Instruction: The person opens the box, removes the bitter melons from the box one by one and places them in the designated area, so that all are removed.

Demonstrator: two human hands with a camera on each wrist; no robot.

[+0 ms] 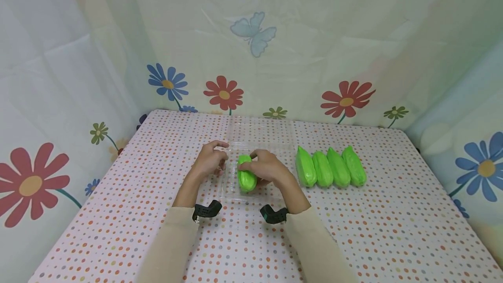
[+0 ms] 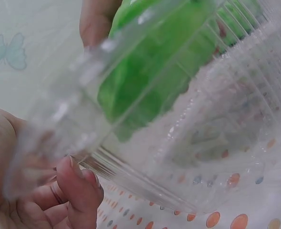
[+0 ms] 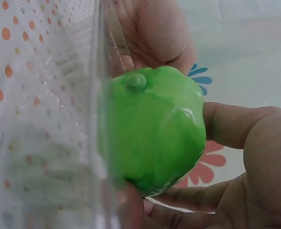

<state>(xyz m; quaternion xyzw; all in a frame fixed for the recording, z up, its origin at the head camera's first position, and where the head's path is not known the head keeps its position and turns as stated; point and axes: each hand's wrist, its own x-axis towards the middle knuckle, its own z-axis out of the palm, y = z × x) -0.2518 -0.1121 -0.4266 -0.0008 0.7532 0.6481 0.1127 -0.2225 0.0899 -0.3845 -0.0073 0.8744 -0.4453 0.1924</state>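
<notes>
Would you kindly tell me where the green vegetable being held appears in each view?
Head: green vegetable at centre, gripped by the right hand.
Left wrist: upper middle, behind clear plastic.
Right wrist: centre.
Shared landmark: the clear plastic container.

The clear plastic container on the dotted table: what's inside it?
One green ridged toy vegetable sits in the clear plastic container, gripped by the right hand. That hand covers part of the vegetable and of the container's floor.
</notes>
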